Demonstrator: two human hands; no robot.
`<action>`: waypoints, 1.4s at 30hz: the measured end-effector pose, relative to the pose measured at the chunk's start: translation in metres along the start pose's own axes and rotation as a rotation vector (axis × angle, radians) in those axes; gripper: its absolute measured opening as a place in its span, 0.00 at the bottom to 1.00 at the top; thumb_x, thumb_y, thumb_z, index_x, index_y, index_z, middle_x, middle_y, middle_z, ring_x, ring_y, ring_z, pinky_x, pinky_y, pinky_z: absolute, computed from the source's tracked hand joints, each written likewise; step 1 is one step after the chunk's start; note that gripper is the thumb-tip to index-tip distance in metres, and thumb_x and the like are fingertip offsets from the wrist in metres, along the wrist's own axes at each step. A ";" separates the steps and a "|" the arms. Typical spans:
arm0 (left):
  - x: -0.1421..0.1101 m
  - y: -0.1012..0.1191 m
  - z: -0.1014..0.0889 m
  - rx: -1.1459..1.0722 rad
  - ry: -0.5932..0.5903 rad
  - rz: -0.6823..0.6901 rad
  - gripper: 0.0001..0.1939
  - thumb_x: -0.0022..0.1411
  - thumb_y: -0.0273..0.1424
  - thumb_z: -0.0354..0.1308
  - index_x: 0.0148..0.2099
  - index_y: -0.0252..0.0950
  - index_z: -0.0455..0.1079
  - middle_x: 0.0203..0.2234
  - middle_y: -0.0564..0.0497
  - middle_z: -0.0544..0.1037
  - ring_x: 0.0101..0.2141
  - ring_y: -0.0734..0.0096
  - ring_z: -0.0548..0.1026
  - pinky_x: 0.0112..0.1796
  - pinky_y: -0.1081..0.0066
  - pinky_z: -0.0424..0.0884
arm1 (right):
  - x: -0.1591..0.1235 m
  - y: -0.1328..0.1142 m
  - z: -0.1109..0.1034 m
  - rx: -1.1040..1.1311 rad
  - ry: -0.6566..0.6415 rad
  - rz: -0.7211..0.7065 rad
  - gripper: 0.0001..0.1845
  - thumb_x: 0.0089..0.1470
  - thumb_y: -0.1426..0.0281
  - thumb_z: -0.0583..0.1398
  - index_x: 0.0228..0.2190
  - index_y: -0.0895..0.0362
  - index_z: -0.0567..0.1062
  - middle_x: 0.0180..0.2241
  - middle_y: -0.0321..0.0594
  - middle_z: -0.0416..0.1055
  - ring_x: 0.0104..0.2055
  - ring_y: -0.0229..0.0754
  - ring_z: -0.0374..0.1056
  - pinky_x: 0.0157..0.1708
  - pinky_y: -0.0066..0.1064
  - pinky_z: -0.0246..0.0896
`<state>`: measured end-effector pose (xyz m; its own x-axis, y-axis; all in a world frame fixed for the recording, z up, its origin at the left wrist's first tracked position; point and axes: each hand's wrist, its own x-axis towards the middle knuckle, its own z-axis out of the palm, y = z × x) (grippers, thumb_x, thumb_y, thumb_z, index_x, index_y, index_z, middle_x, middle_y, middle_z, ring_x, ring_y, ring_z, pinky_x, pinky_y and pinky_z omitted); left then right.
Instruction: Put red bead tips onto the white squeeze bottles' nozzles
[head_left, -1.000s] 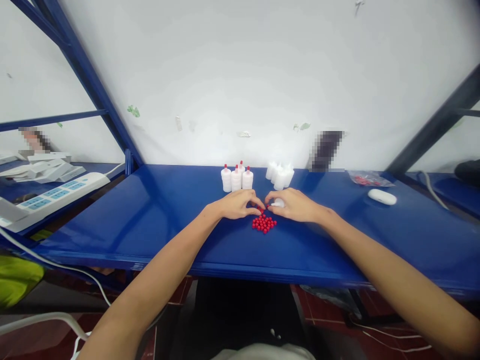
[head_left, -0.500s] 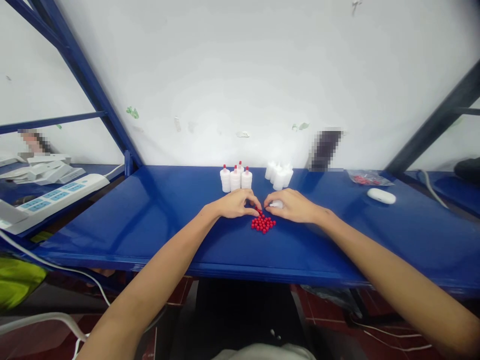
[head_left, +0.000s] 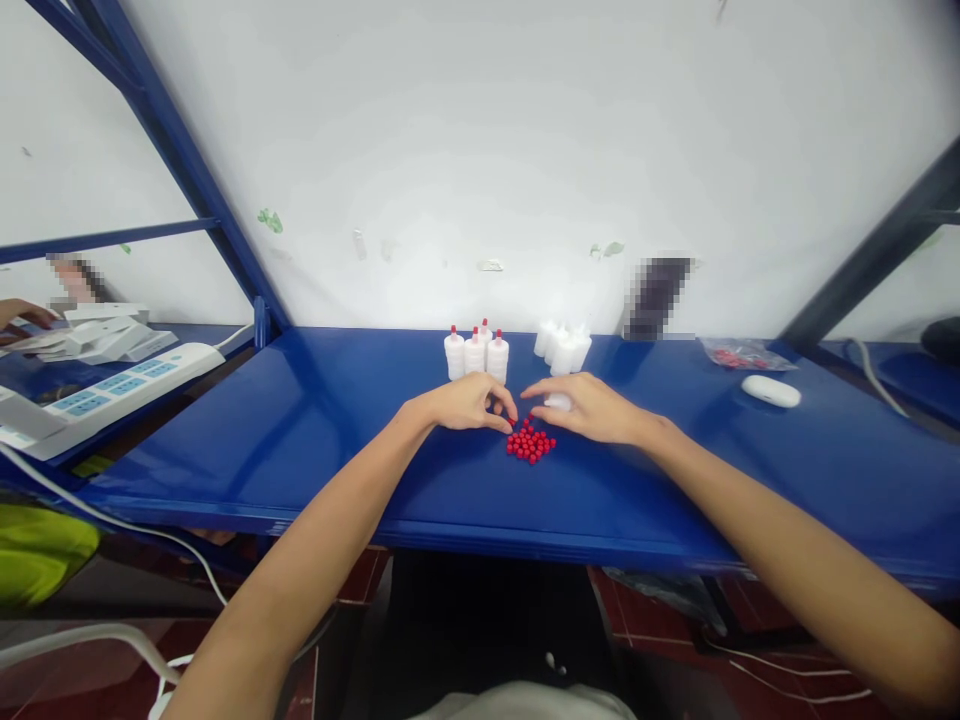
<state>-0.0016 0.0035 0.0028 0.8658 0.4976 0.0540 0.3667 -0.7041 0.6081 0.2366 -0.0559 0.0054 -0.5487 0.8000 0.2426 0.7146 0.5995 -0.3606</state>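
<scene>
On the blue table, a small pile of red caps (head_left: pixel 531 445) lies between and just in front of my hands. My left hand (head_left: pixel 474 402) has its thumb and index finger curled close together on a red cap (head_left: pixel 512 422) at the pile's back edge. My right hand (head_left: pixel 589 408) holds a small white bottle (head_left: pixel 558 402) in its curled fingers, partly hidden. Its thumb and index finger are apart, near a loose cap at the pile's top. Behind my left hand stand several white bottles (head_left: pixel 474 355) with red caps on. Several white bottles without red caps (head_left: pixel 562 347) stand behind my right hand.
A clear bag of red pieces (head_left: pixel 742 355) and a white oval case (head_left: pixel 771 391) lie at the right. At the left are a power strip (head_left: pixel 124 390), white boxes (head_left: pixel 112 335) and another person's hand (head_left: pixel 26 315). Blue frame posts flank the table; a white wall is behind.
My right thumb and index finger have spread apart, with the white bottle still in that hand. Another person's hand has appeared at the far left. The view has shifted slightly.
</scene>
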 end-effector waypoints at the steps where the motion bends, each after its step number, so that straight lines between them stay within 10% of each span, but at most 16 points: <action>1: 0.000 0.000 -0.001 -0.005 -0.008 -0.010 0.14 0.55 0.39 0.67 0.41 0.38 0.80 0.28 0.52 0.73 0.29 0.73 0.69 0.30 0.73 0.61 | 0.000 0.000 -0.001 0.017 0.042 0.018 0.18 0.60 0.62 0.57 0.49 0.51 0.76 0.48 0.38 0.77 0.47 0.47 0.73 0.48 0.38 0.65; 21: -0.001 -0.005 -0.002 -0.037 0.063 -0.070 0.09 0.60 0.31 0.60 0.39 0.33 0.78 0.30 0.48 0.81 0.28 0.73 0.75 0.29 0.75 0.67 | 0.007 0.012 0.015 -0.070 0.194 0.220 0.14 0.60 0.60 0.53 0.36 0.54 0.75 0.31 0.37 0.76 0.31 0.42 0.69 0.33 0.30 0.57; 30: 0.010 -0.007 0.007 -0.333 0.559 0.020 0.10 0.60 0.34 0.61 0.39 0.31 0.75 0.31 0.47 0.79 0.29 0.74 0.76 0.35 0.70 0.75 | 0.033 0.003 0.004 -0.194 0.159 0.124 0.17 0.63 0.60 0.50 0.39 0.53 0.76 0.37 0.40 0.78 0.37 0.43 0.71 0.33 0.30 0.55; 42: 0.017 -0.003 0.023 -0.291 0.628 0.041 0.10 0.58 0.33 0.63 0.39 0.31 0.77 0.33 0.46 0.80 0.32 0.71 0.78 0.35 0.71 0.77 | 0.030 -0.021 0.012 -0.483 0.160 0.178 0.17 0.58 0.60 0.52 0.36 0.56 0.75 0.36 0.44 0.78 0.34 0.46 0.71 0.26 0.33 0.46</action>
<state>0.0197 0.0024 -0.0169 0.4836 0.7341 0.4767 0.1558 -0.6081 0.7784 0.2000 -0.0445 0.0093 -0.3547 0.8617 0.3628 0.9295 0.3668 0.0375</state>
